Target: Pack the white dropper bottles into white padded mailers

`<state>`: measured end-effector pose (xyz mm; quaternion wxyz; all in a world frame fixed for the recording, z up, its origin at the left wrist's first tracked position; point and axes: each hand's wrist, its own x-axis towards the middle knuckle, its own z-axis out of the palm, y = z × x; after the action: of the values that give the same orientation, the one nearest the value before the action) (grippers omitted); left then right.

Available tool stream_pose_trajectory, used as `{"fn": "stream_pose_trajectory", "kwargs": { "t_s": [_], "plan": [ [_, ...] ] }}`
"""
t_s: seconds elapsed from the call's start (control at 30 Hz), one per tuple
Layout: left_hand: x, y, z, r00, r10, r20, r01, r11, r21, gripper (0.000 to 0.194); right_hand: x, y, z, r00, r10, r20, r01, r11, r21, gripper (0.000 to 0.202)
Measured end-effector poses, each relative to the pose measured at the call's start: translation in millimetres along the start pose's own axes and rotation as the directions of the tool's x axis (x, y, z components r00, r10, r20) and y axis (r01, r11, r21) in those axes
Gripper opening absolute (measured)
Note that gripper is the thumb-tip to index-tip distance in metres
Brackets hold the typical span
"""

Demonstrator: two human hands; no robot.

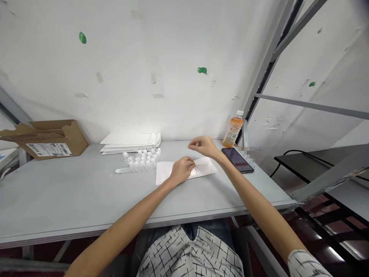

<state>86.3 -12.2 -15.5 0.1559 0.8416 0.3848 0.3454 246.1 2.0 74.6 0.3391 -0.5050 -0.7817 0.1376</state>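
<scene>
A white padded envelope [165,172] lies flat on the grey table [86,196] in front of me. My left hand [183,169] rests on its middle with the fingers curled together; whatever they pinch is too small to make out. Above the envelope's right part, my right hand [203,146] is raised with its fingers bent toward the left and brought together. Nothing can be made out between those fingertips. Left of the envelope stand several small white bottles [142,164] with white loops.
Flat white envelopes [127,146] are stacked at the wall behind the bottles. An open cardboard box [57,140] sits at the back left. On the right are a phone [238,161] and an orange drink bottle [233,130]. A metal frame rises at the table's right end.
</scene>
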Motion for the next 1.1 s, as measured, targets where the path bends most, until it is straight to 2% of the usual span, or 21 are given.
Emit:
{"fn": "stream_pose_trajectory", "kwargs": {
  "t_s": [0.07,0.1,0.2,0.33,0.57,0.67,0.83,0.97,1.1],
  "plan": [
    [0.8,-1.3,0.8,1.000,-0.010,0.002,0.010,1.000,-0.007,0.016,28.7,-32.4,18.8,0.986,-0.084,0.147,0.101,0.988,-0.113,0.011],
    [0.9,-2.0,1.3,1.000,-0.008,0.002,0.008,1.000,-0.007,0.016,41.9,-45.6,28.6,0.978,-0.099,0.184,0.132,0.976,-0.175,0.012],
    [0.8,-3.2,3.0,1.000,0.003,-0.003,-0.003,1.000,0.008,0.018,72.5,-68.9,52.6,0.959,-0.072,0.276,0.146,0.955,-0.258,0.019],
    [0.5,-2.5,3.7,1.000,-0.002,-0.003,0.002,0.999,0.033,0.019,91.9,-72.5,67.2,0.932,-0.043,0.359,0.151,0.948,-0.279,0.019],
    [0.4,-0.5,1.2,1.000,-0.003,0.011,0.003,0.998,0.061,0.018,94.4,-68.8,75.5,0.920,-0.072,0.385,0.177,0.953,-0.245,0.014],
    [0.0,-1.6,1.6,1.000,0.028,0.011,-0.028,0.999,0.029,0.019,90.8,-63.6,66.6,0.945,-0.087,0.314,0.158,0.965,-0.208,0.015],
    [-0.5,-1.8,2.5,1.000,0.022,-0.015,-0.023,1.000,-0.011,0.019,70.4,-30.1,24.6,0.996,-0.087,0.028,0.087,0.996,0.009,0.010],
    [-1.0,-0.6,1.5,0.999,0.024,-0.029,-0.025,0.999,-0.025,0.019,31.7,11.8,-16.0,0.981,0.069,-0.183,-0.019,0.966,0.258,0.012],
    [-0.8,-2.3,1.6,0.994,0.021,-0.110,-0.025,0.999,-0.036,0.019,-11.4,50.5,-38.6,0.941,0.275,-0.197,-0.158,0.873,0.461,0.026]
  ]
}}
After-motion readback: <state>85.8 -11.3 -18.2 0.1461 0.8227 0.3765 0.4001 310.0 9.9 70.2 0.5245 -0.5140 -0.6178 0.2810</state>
